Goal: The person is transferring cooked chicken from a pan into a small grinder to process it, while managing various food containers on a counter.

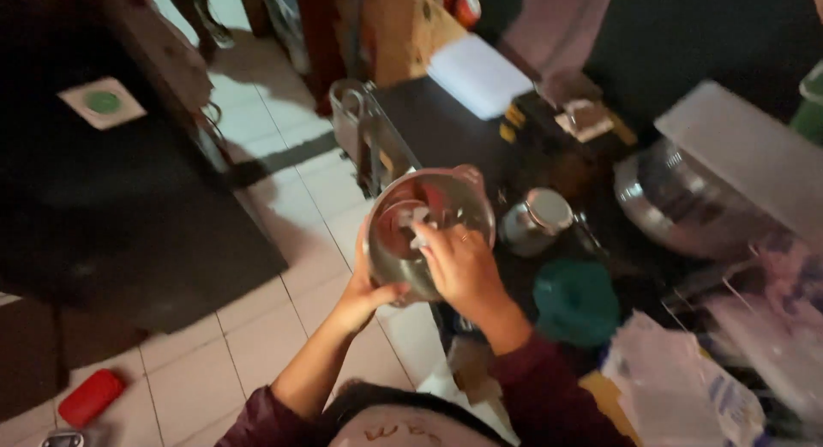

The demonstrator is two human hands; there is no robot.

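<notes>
A round steel bowl-shaped jar [403, 257] with a shiny rim is held tilted in front of me, above the edge of a dark counter [446, 126]. My left hand [364, 297] grips its outer wall from below and the left. My right hand [459, 263] reaches into its mouth, fingers on something pale [417, 222] inside; what it is cannot be told. A ring shows on one finger of the right hand. Both sleeves are dark maroon.
A small steel lidded jar [536, 217] stands just right of the bowl, a green round lid [576, 300] below it. A big steel pot [677, 198], a white board [480, 74] and plastic bags [677, 387] crowd the counter. A red object [90, 397] lies on the tiled floor.
</notes>
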